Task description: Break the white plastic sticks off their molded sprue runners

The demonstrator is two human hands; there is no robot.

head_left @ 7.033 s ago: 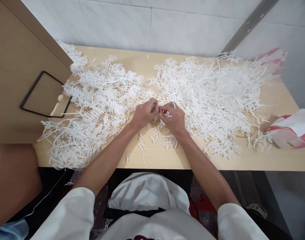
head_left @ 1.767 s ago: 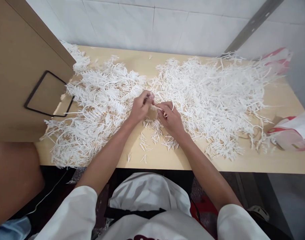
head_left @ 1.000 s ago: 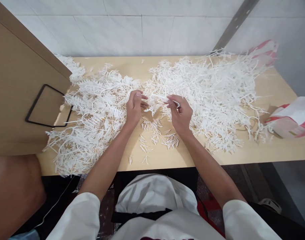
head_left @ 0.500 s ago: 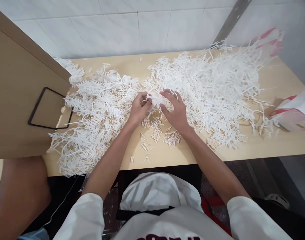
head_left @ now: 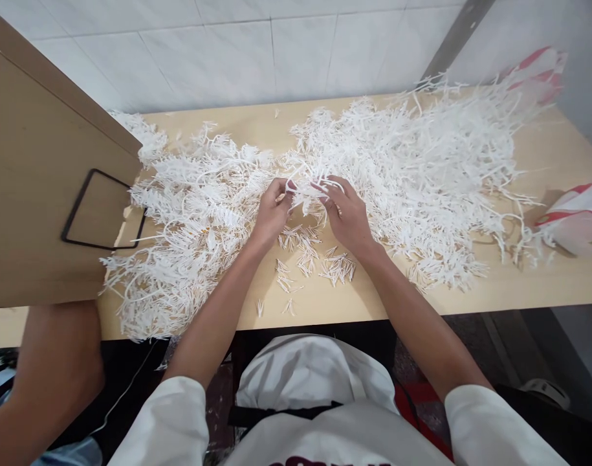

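Between my hands is a white branched plastic piece (head_left: 305,189), thin and twig-like. My left hand (head_left: 272,213) pinches its left end between thumb and fingers. On the other side, my right hand (head_left: 349,217) has its fingers closed on the right end. Small white stick-like bits (head_left: 337,268) lie loose on the table just below my hands. A heap of white branched pieces (head_left: 193,200) spreads to the left of my left hand, and a larger tangled heap (head_left: 422,162) lies to the right of my right hand.
A large cardboard panel (head_left: 48,175) with a black rectangular frame (head_left: 89,243) stands at the left of the wooden table (head_left: 325,314). Another person's arm (head_left: 63,362) shows below it. Red-and-white bags (head_left: 580,220) sit at the right. A tiled wall (head_left: 237,58) runs behind.
The fingers of my right hand have closed in on the white branched piece. My left hand keeps its pinch. The whole view has shifted slightly.
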